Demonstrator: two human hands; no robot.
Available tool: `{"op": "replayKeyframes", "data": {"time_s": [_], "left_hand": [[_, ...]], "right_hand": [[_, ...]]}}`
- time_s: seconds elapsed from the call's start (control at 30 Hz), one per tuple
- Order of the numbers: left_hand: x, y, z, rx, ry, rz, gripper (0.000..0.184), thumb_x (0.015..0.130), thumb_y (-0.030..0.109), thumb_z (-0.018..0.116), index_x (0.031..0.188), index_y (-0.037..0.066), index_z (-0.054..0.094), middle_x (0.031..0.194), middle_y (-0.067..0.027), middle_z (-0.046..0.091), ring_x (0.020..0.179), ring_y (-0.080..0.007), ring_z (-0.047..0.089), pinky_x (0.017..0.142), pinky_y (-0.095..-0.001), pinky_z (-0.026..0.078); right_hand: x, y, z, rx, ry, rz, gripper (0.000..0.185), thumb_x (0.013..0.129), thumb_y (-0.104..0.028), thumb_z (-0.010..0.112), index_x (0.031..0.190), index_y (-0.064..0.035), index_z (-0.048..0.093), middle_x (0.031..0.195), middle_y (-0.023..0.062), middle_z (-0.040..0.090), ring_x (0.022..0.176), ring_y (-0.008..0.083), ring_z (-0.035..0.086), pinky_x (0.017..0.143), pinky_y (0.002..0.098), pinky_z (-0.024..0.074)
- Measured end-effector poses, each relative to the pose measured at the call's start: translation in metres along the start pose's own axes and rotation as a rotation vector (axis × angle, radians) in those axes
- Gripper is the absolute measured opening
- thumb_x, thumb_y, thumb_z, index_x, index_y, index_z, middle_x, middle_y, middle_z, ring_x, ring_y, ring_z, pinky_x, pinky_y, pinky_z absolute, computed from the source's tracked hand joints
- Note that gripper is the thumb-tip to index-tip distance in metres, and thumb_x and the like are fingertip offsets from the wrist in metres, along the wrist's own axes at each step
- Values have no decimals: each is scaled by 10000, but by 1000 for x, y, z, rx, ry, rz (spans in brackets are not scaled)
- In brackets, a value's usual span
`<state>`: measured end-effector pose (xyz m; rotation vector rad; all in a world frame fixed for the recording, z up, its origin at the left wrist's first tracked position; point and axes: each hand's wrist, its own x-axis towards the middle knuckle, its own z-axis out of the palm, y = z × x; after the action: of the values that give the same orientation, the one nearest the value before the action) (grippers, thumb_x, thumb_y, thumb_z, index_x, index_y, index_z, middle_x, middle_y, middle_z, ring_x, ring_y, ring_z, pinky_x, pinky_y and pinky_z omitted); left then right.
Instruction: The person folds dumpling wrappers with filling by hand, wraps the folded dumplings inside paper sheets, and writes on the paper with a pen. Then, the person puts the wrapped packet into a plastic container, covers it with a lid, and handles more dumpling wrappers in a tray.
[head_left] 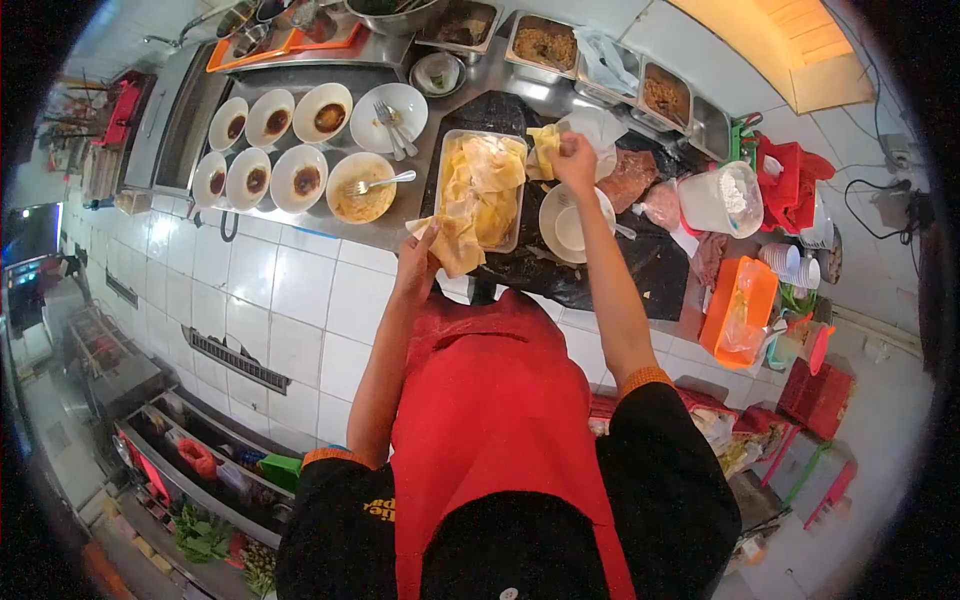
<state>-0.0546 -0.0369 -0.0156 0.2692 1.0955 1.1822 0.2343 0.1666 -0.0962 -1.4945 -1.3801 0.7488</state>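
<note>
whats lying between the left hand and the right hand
A rectangular tray piled with pale yellow sheets lies between the left hand and the right hand, seen in the head view.

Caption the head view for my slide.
Left hand holds a thin sheet, right hand a yellow piece, beside a piled tray; six bowls hold dark sauce.

The apron (490, 400) is plain red over a black shirt (660, 470) with orange patterned sleeve cuffs and yellow lettering. White bowls (298, 178) hold dark brown sauce. The wrappers (485, 165) are pale yellow, the meat (628, 180) reddish-brown, one basket (738, 310) bright orange, and the wall tiles (275, 290) white with darker grout lines.
</note>
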Motion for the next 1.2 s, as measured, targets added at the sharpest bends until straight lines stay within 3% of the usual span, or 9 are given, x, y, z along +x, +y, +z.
{"op": "replayKeyframes", "data": {"time_s": [0.07,0.2,0.37,0.6,0.73,0.8,0.9,0.97,1.2], "left_hand": [[2,1,-1,35,-52,-7,418,1017,332,656,1231,-26,621,1147,-121,718,1003,-228,730,852,-383,601],[-2,0,-1,16,-31,28,416,1024,329,645,1234,-28,617,1156,-124,716,1014,-228,729,850,-381,602],[-6,-5,-9,7,-7,0,412,1027,316,640,1268,-17,608,1184,-115,710,1037,-224,725,861,-386,604],[-12,-10,-8,-14,11,19,448,1029,339,632,1299,-17,597,1173,-115,713,1051,-211,713,883,-374,582],[13,-27,-26,5,-106,-59,567,1043,497,531,1382,42,542,1313,-107,663,1110,-233,678,930,-415,548],[6,-11,6,-155,-45,-45,528,1029,494,575,1312,48,581,1096,-89,720,989,-185,701,885,-347,546],[21,-8,15,-237,-62,-92,553,1035,526,545,1335,61,564,1140,-99,714,1002,-188,700,901,-355,547],[22,-6,17,-218,-133,-71,582,1036,552,522,1346,61,561,1173,-102,707,1028,-195,697,910,-361,547],[3,9,25,-163,-257,1,693,1052,593,436,1445,24,473,1332,-132,645,1169,-223,667,963,-373,543]], "right_hand": [[-6,-5,8,-24,-20,36,389,773,-121,838,1102,-8,664,902,102,751,834,168,722,774,311,573],[-9,10,14,-197,32,-10,418,732,-118,846,1080,25,666,935,191,757,848,304,747,773,377,580],[8,41,2,-78,109,117,387,745,-69,848,1071,32,665,896,145,760,782,191,736,702,307,565],[14,-2,-32,-51,214,-3,386,796,-47,824,1140,8,657,918,124,757,829,169,723,744,301,560],[-18,-123,-37,-10,-54,-106,374,836,-45,798,1186,-25,666,941,93,757,834,145,713,770,298,555],[-37,-164,-35,-17,-108,-208,278,862,-37,758,1132,-20,691,951,109,747,905,177,705,825,311,550],[-87,-185,-18,-68,-177,-502,226,884,-83,744,1098,-25,697,1009,111,735,934,258,702,884,374,545],[-124,-166,-10,-151,-443,-704,206,887,-117,742,1073,-36,702,1039,127,728,972,316,685,910,413,526],[-150,-200,-24,21,-562,-521,259,844,-94,792,1080,-23,713,1042,122,739,977,324,685,882,417,533]]}}
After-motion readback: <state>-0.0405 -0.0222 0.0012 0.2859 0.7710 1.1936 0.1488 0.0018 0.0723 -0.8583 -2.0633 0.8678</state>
